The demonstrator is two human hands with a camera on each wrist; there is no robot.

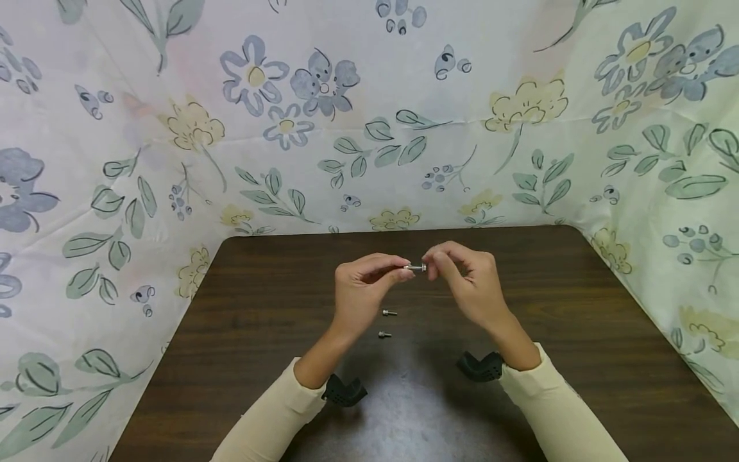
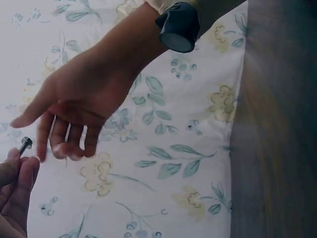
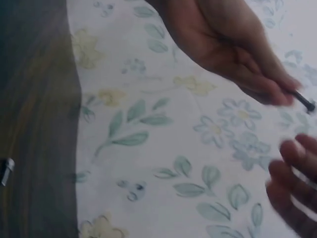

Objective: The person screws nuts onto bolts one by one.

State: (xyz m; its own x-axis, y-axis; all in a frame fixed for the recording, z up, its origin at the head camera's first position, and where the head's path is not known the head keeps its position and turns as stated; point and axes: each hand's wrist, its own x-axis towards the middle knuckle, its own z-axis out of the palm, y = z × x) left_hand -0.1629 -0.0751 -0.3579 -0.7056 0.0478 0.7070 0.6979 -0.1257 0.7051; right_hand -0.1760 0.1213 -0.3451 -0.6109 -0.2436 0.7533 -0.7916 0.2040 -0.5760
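My left hand (image 1: 365, 289) pinches a small metal bolt (image 1: 417, 267) by its shank between thumb and fingertips, above the dark table. The bolt's head points toward my right hand (image 1: 470, 282), whose fingertips are right at the head in the head view. Seen from the left wrist, the right hand (image 2: 86, 101) has its thumb and fingers spread around the bolt head (image 2: 26, 142), not gripping it. In the right wrist view, the bolt (image 3: 303, 101) sticks out from the left fingertips, and the right fingers (image 3: 292, 186) are below it.
Two more small bolts lie on the table, one (image 1: 389, 313) behind the other (image 1: 384, 334), just below the hands. The dark wooden table (image 1: 260, 333) meets a flowered cloth (image 1: 369, 173) at its back and sides. Black wrist mounts (image 1: 345, 391) sit by both cuffs.
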